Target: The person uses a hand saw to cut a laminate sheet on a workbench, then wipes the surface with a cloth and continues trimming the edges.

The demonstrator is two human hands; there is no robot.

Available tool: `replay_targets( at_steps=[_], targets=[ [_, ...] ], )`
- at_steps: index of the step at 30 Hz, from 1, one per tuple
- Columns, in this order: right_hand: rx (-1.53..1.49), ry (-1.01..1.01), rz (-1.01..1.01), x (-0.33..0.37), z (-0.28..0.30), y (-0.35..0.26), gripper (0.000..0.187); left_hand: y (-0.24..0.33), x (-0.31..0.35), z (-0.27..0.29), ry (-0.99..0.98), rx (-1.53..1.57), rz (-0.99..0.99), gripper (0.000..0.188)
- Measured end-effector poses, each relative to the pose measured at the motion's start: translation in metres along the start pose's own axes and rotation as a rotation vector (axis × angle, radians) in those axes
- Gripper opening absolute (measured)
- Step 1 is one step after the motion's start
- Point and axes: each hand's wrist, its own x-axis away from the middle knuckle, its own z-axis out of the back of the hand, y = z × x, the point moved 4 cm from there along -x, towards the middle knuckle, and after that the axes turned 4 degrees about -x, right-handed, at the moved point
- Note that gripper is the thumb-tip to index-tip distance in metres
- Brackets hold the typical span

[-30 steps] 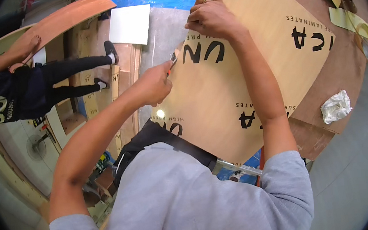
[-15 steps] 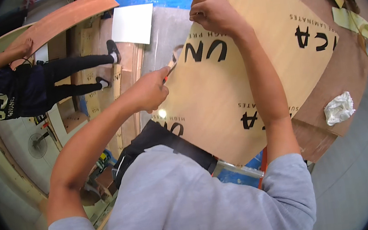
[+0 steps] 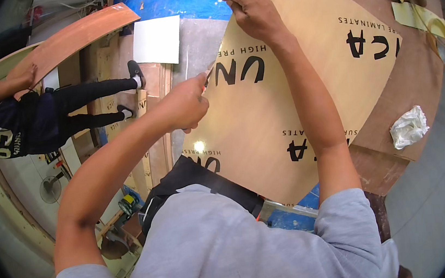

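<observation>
A large tan laminate sheet (image 3: 242,115) with black lettering lies in front of my body, overhanging a brown board. My left hand (image 3: 188,103) is closed around a slim red-handled tool with a thin metal blade (image 3: 209,74). Its tip is at the sheet's left edge, and most of the handle is hidden in my fist. My right hand (image 3: 254,12), with a ring on one finger, is above the sheet's far left edge. Its fingers are bent and pressed together; whatever they pinch is too small to make out.
A crumpled white wad (image 3: 409,127) lies on the brown board (image 3: 418,78) at right. Pale strips (image 3: 434,32) lie at the far right. A white panel (image 3: 156,41) and blue sheeting (image 3: 185,0) are beyond. At left, a co-worker (image 3: 17,116) handles a curved wooden panel (image 3: 79,37).
My right hand has moved up and slightly left, past the sheet's edge. My left hand has shifted slightly; its blade shows less. The whole view has tilted a little.
</observation>
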Motion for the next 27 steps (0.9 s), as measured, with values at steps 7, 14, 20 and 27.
replay_targets(
  at_steps=[7, 14, 20, 27],
  targets=[
    [0.177, -0.150, 0.071, 0.007, -0.001, -0.010, 0.023, 0.017, 0.052, 0.024, 0.041, -0.025, 0.008, 0.065],
    [0.324, -0.663, 0.064, 0.026, -0.030, -0.047, 0.019, -0.040, 0.018, -0.008, -0.025, 0.016, 0.028, 0.066],
    [0.373, -0.845, 0.053, 0.038, -0.037, -0.053, 0.020, -0.049, 0.089, -0.010, 0.060, -0.013, -0.054, 0.063],
    [0.267, -0.879, -0.005, 0.033, -0.041, -0.049, 0.027, -0.079, 0.044, -0.042, 0.076, -0.043, -0.066, 0.069]
  ],
)
